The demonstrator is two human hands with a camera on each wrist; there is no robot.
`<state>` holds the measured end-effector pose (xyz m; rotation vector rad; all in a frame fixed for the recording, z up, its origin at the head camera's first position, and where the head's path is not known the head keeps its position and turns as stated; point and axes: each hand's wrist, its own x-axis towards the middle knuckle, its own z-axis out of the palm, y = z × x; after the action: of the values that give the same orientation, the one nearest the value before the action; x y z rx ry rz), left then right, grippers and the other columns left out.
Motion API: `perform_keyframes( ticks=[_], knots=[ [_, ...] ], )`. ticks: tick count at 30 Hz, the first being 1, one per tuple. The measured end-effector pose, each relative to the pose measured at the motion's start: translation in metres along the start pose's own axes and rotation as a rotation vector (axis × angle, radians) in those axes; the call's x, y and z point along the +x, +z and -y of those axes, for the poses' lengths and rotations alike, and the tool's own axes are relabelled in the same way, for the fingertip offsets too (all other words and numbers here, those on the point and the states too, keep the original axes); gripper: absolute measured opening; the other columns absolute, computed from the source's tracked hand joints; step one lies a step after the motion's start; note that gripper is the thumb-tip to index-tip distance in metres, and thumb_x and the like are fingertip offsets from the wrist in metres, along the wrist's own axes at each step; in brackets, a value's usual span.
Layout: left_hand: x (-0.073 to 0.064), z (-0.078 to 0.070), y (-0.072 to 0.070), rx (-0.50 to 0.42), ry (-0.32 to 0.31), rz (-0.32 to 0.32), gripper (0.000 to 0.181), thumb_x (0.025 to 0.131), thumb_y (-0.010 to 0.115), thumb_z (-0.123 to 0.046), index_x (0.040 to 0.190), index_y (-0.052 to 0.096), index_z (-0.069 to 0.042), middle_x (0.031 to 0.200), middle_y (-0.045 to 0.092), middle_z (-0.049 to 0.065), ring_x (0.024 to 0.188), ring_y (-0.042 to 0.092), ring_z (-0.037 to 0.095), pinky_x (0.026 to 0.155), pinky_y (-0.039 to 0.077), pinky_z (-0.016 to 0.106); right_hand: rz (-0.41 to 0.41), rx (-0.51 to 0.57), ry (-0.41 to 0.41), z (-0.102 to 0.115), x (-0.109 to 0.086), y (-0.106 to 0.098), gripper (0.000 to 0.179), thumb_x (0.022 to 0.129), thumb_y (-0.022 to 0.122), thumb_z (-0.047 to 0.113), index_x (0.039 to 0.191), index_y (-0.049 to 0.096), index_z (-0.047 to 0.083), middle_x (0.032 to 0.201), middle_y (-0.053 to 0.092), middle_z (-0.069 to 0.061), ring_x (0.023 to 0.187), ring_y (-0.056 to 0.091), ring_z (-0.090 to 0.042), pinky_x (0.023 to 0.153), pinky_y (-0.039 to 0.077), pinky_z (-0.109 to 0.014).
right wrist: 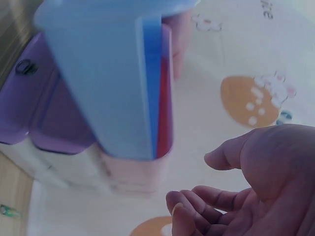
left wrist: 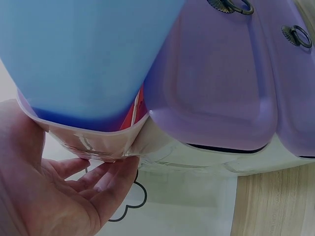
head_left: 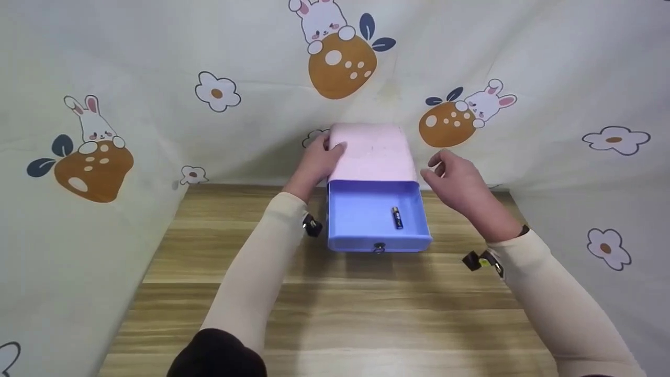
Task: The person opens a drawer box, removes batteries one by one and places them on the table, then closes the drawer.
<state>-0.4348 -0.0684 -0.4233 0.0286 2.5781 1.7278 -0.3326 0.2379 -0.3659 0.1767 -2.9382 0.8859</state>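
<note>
A small drawer cabinet with a pink top (head_left: 372,152) stands against the back cloth. Its blue top drawer (head_left: 361,209) is pulled out, and a black battery with a gold end (head_left: 397,218) lies inside at the right. My left hand (head_left: 317,161) holds the cabinet's upper left edge, thumb on top and fingers (left wrist: 115,184) along the side. Apart from the cabinet, just to its right, my right hand (head_left: 454,178) hangs with loosely curled fingers and nothing in them. Below the blue drawer are two purple drawers (left wrist: 221,73) with ring pulls, both pushed in.
A wood-grain table (head_left: 366,314) carries the cabinet. Cloth with rabbit and flower prints (head_left: 251,42) hangs behind and at both sides. Something red (right wrist: 163,108) shows inside the top compartment beside the blue drawer. A small green object (right wrist: 9,211) lies on the table.
</note>
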Motion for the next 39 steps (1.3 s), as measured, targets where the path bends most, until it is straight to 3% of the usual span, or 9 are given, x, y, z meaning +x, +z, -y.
perform_keyframes(
  ticks=[10, 16, 24, 30, 35, 39],
  knots=[
    [0.003, 0.003, 0.000, 0.007, 0.012, -0.013, 0.072, 0.112, 0.062, -0.048, 0.168, 0.042, -0.007, 0.162, 0.056, 0.015, 0.142, 0.058, 0.027, 0.118, 0.048, 0.043, 0.164, -0.138, -0.102, 0.042, -0.010, -0.002, 0.028, 0.109, 0.070, 0.033, 0.116, 0.068, 0.006, 0.096, 0.070, -0.012, 0.082, 0.064, -0.028, 0.069, 0.052, -0.040],
    [0.004, 0.003, 0.001, -0.004, 0.012, -0.010, 0.072, 0.111, 0.063, -0.047, 0.168, 0.042, -0.007, 0.160, 0.057, 0.015, 0.139, 0.060, 0.026, 0.116, 0.050, 0.043, 0.299, -0.247, -0.140, 0.055, -0.010, 0.007, 0.030, 0.108, 0.072, 0.032, 0.117, 0.072, 0.003, 0.106, 0.075, -0.014, 0.092, 0.068, -0.030, 0.081, 0.059, -0.045],
    [0.002, 0.002, 0.001, 0.001, 0.016, -0.022, 0.072, 0.112, 0.062, -0.048, 0.167, 0.042, -0.007, 0.161, 0.056, 0.016, 0.139, 0.059, 0.027, 0.116, 0.050, 0.044, 0.444, -0.415, -0.163, 0.068, -0.004, 0.016, 0.038, 0.106, 0.073, 0.034, 0.121, 0.074, -0.001, 0.110, 0.075, -0.016, 0.100, 0.067, -0.033, 0.093, 0.056, -0.050],
    [0.001, 0.001, 0.002, 0.013, 0.015, -0.028, 0.071, 0.111, 0.063, -0.047, 0.167, 0.043, -0.007, 0.160, 0.057, 0.015, 0.139, 0.059, 0.026, 0.116, 0.049, 0.042, 0.540, -0.475, -0.138, 0.079, 0.008, 0.021, 0.034, 0.105, 0.072, 0.035, 0.110, 0.074, 0.001, 0.098, 0.072, -0.012, 0.088, 0.067, -0.027, 0.083, 0.056, -0.044],
    [0.001, 0.001, 0.001, -0.007, 0.014, -0.018, 0.071, 0.112, 0.062, -0.046, 0.167, 0.043, -0.006, 0.159, 0.057, 0.016, 0.139, 0.060, 0.027, 0.114, 0.051, 0.041, 0.631, -0.504, -0.069, 0.084, 0.018, 0.027, 0.031, 0.103, 0.071, 0.034, 0.097, 0.070, 0.003, 0.077, 0.067, -0.006, 0.070, 0.066, -0.021, 0.064, 0.052, -0.034],
    [0.000, 0.000, 0.001, -0.013, 0.008, -0.016, 0.072, 0.112, 0.062, -0.047, 0.168, 0.041, -0.006, 0.161, 0.055, 0.016, 0.141, 0.058, 0.028, 0.116, 0.050, 0.041, 0.710, -0.558, -0.011, 0.088, 0.024, 0.032, 0.033, 0.104, 0.070, 0.035, 0.088, 0.065, 0.006, 0.071, 0.059, -0.002, 0.068, 0.063, -0.019, 0.060, 0.049, -0.031]
  ],
)
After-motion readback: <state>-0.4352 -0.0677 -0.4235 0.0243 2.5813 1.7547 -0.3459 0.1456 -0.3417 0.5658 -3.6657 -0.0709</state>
